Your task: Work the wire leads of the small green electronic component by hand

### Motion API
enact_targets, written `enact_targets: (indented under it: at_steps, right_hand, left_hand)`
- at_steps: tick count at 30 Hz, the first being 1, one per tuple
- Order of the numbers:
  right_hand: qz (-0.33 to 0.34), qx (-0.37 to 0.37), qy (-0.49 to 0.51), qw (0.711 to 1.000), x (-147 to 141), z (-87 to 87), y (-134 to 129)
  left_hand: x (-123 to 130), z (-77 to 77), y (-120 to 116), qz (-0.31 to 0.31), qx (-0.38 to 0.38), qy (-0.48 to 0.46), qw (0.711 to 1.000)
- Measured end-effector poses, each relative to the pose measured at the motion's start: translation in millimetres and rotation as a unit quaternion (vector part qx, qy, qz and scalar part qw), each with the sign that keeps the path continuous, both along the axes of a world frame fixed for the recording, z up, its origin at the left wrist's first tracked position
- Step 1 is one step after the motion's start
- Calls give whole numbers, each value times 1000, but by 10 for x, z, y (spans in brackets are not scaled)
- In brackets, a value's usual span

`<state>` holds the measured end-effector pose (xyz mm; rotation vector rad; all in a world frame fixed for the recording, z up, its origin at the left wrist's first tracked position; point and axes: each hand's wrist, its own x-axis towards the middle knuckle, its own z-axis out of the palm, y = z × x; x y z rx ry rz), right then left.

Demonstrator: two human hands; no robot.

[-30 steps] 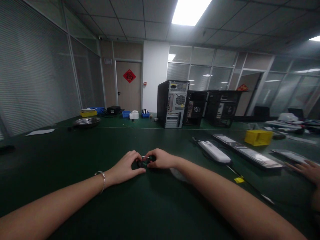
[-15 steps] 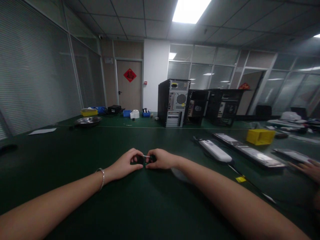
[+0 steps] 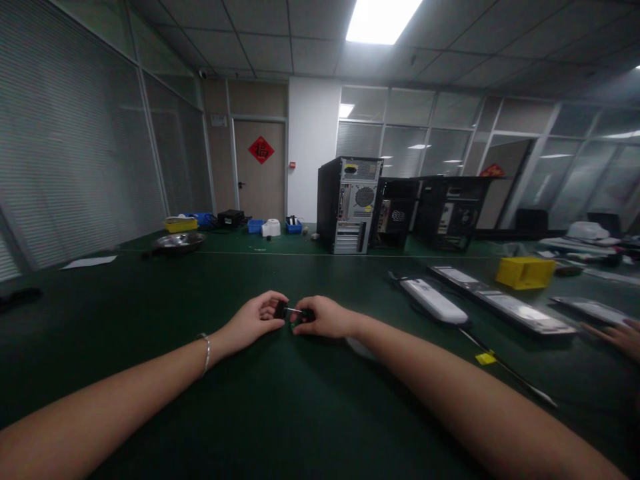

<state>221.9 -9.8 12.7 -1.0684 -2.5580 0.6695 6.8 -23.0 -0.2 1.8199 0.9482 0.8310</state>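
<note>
Between the thumb and fingers of my left hand is a small black block, its exact kind too small to tell. My right hand is closed around the dark handle of a small screwdriver. Its thin metal shaft points left and reaches the black block, or very near it. A small green bit shows by my right thumb; I cannot make out what it is. Both hands are close together, low over the green tabletop.
To the right lie a white power strip, a long panel of metal drives and a yellow bin. Another person's hand rests at the right edge. Computer towers stand behind, a metal bowl at back left.
My left hand has tilted slightly, so the black block shows more clearly. A small gap has opened between the thumbs. The view has shifted a little.
</note>
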Motion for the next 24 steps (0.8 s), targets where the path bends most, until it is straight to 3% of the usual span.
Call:
enact_targets:
  at_steps: [7,14,19,24]
  right_hand:
    - [-7,-54,-35,998,-15,23,26]
    - [-12,-62,-33,997,-13,29,20]
    - [-57,-15,57,997,-28,-72,-4]
    - [-52,39,164,984,-102,-157,-40]
  left_hand:
    - [19,38,-24,5,-3,13,1000]
    - [35,78,-48,21,-20,4,1000]
    - [50,95,-51,11,-53,-27,998]
    - [26,8,1,-14,-42,-51,998]
